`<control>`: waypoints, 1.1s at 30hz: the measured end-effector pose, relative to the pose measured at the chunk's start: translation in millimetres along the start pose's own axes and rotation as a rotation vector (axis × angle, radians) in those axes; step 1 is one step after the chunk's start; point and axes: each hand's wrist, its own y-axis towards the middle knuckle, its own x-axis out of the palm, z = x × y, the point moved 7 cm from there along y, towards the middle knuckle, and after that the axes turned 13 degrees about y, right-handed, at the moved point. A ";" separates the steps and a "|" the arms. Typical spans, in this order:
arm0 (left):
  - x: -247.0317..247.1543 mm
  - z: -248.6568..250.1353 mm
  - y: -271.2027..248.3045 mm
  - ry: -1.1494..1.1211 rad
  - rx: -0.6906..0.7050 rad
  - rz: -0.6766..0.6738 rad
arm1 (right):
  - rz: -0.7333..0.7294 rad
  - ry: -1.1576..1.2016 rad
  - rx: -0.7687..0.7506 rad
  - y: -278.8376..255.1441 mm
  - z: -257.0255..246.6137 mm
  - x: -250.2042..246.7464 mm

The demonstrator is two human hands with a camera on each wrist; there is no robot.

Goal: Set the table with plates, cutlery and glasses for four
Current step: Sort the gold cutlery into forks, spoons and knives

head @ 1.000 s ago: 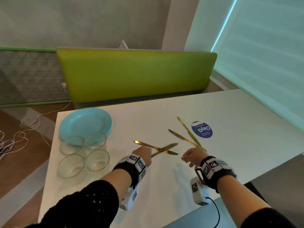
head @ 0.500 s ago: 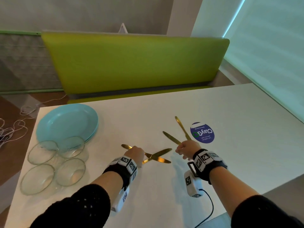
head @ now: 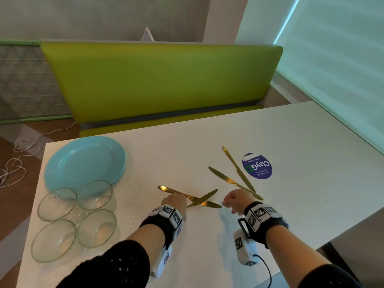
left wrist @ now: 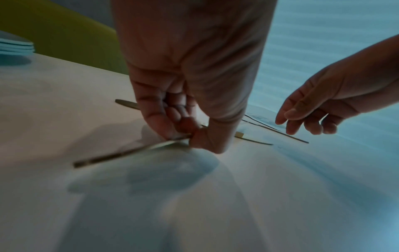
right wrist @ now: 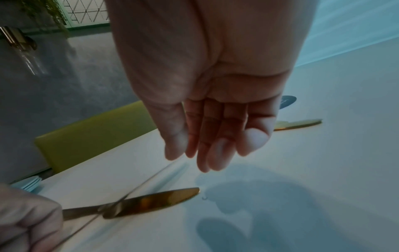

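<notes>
Now the near pair of crossed gold knives [head: 192, 199] lies at the worktop's [head: 311, 132] near middle, and the left hand [head: 176, 201], which a second ago only hovered there, pinches one knife's handle. Meanwhile the right hand [head: 236, 199] has drawn back from the far pair [head: 234, 179], fingers loose and holding nothing. Plates [head: 83, 161] and glasses [head: 76, 217] stay stacked at left, so laying places has barely begun.

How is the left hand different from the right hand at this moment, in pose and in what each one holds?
The left hand has its fingers curled and pinches a gold knife of the crossed pair; the right hand has its fingers almost straight and holds nothing. The left hand touches cutlery, while the right hand hovers just above the white table. Both are palm down near the knives, and both wear black wrist bands.
</notes>
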 end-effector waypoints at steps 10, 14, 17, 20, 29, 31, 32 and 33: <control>-9.7 -24.7 3.9 -0.280 0.026 -0.067 | 0.028 -0.031 -0.024 -3.7 -15.7 18.2; -27.4 -47.2 1.5 -0.519 -0.020 0.029 | 0.053 -0.114 -0.103 2.0 -40.7 36.6; -35.3 -65.1 -0.6 -0.689 -0.069 0.120 | 0.073 -0.121 -0.157 6.3 -61.7 53.0; -32.0 -72.6 -0.4 -0.931 -0.086 0.123 | 0.076 -0.173 -0.211 10.2 -81.2 69.9; -34.7 -91.3 -0.4 -1.035 -0.105 0.221 | -0.012 -0.661 -0.299 14.1 -104.6 97.8; -34.5 -92.2 1.5 -1.031 -0.117 0.225 | -0.030 -0.729 -0.317 14.5 -105.5 98.3; -33.9 -92.5 3.1 -1.029 -0.126 0.223 | -0.037 -0.761 -0.331 14.2 -106.6 99.0; -33.3 -92.3 4.4 -1.024 -0.136 0.217 | -0.042 -0.796 -0.347 13.8 -107.7 100.1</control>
